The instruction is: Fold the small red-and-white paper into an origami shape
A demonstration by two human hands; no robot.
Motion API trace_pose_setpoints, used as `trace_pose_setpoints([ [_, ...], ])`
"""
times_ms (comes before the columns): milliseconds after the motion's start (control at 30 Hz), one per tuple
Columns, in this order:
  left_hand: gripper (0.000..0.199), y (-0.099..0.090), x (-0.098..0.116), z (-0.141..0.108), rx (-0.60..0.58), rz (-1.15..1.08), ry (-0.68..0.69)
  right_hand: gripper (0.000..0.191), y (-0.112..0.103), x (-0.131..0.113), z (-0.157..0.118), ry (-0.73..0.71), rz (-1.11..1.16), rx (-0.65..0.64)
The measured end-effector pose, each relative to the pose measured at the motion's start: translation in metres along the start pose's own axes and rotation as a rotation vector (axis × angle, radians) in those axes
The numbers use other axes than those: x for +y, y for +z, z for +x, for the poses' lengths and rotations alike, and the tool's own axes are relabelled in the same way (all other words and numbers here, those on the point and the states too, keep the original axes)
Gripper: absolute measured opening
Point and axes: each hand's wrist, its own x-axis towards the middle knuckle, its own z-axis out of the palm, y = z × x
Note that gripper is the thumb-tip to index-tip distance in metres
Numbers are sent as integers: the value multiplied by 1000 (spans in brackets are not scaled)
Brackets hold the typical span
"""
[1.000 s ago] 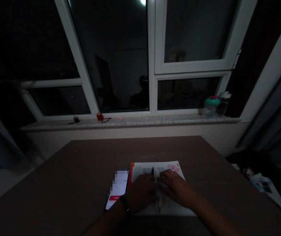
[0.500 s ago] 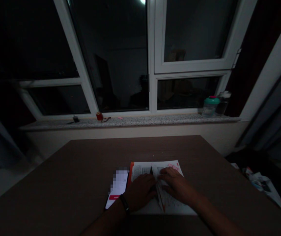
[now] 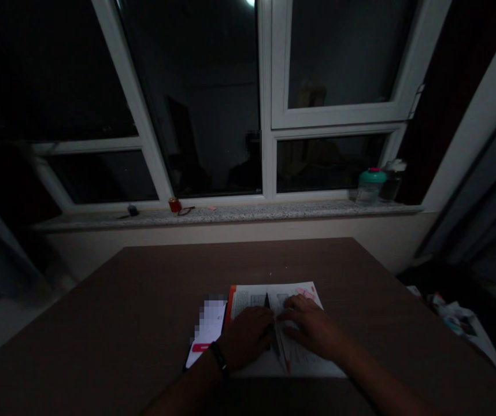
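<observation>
An open book (image 3: 254, 294) with printed pages and an orange-red left edge lies on the dark brown table. My left hand (image 3: 248, 338), with a dark band at the wrist, rests over the left page near the centre fold. On the right page lies my right hand (image 3: 311, 326), its fingers spread and pointing toward the fold. A page stands slightly raised along the middle, between the two hands. A pinkish patch (image 3: 304, 293) shows at the right page's top. Left of the book is a phone (image 3: 212, 323) with a lit screen.
The table (image 3: 144, 306) meets a wall below a granite sill (image 3: 248, 212). On the sill are a red jar (image 3: 174, 204), a small dark bottle (image 3: 132, 210), and a clear container with a green lid (image 3: 372, 186). Papers (image 3: 460, 323) lie beyond the table's right edge.
</observation>
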Motion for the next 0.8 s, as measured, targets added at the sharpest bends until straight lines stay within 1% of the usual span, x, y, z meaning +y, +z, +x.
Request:
trace_pose_setpoints([
  [100, 35, -2, 0, 1, -20, 11, -4, 33, -1, -2, 0, 17, -9, -4],
  [233, 20, -6, 3, 3, -60, 64, 56, 35, -1, -1, 2, 31, -47, 12],
  [433, 20, -9, 11, 5, -94, 118, 117, 40, 1, 4, 4, 28, -79, 4],
  [500, 19, -6, 12, 6, -99, 124, 122, 36, 0, 3, 4, 17, -84, 11],
  [633, 21, -2, 8, 8, -51, 120, 55, 20, -3, -3, 3, -11, -80, 10],
  [700, 21, 0, 5, 9, -33, 106, 14, 23, -3, -3, 2, -17, -72, 3],
  [800, 16, 1, 3, 11, -43, 88, -19, 30, -1, -1, 2, -12, -70, -11],
])
